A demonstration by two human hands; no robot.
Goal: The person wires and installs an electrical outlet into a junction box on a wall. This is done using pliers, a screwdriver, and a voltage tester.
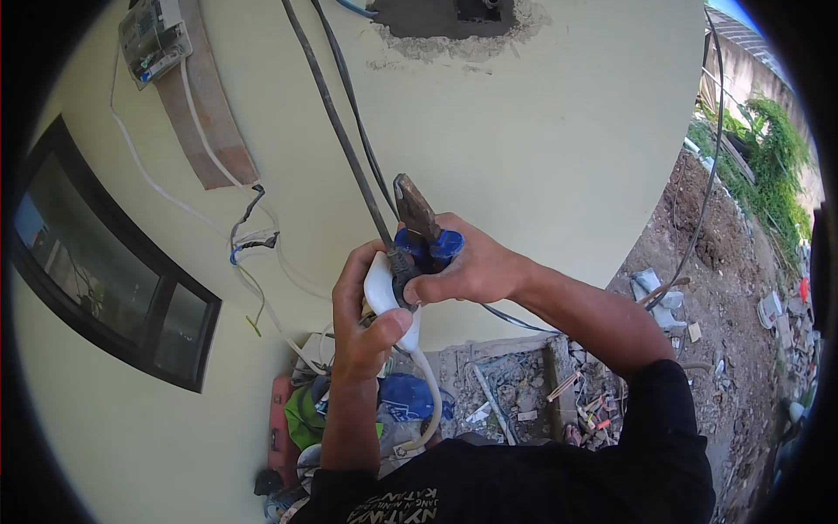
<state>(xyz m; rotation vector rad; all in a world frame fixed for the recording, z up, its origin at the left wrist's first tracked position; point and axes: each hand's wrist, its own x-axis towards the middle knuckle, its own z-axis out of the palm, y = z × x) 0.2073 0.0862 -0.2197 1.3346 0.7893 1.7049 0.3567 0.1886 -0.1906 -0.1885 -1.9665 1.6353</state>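
Note:
My left hand (356, 319) is wrapped around a white extension socket (378, 285), thumb across its lower end. A thick white cord (434, 397) leaves the socket at the bottom. Against its face sits a black plug (401, 265) on a dark cable (336, 118) that comes down from above. My right hand (471, 266) is closed around pliers (419, 211) with blue handles and rusty jaws pointing up. The thumb of that same hand presses on the plug, and part of the plug is hidden behind it.
On the pale wall hang an electric meter box (157, 44) and taped wire ends (249, 236). A dark-framed window (105, 262) is at left, a rough wall opening (454, 16) above. Below lie rubble (524, 384), a blue bag (410, 397) and a red case (281, 428).

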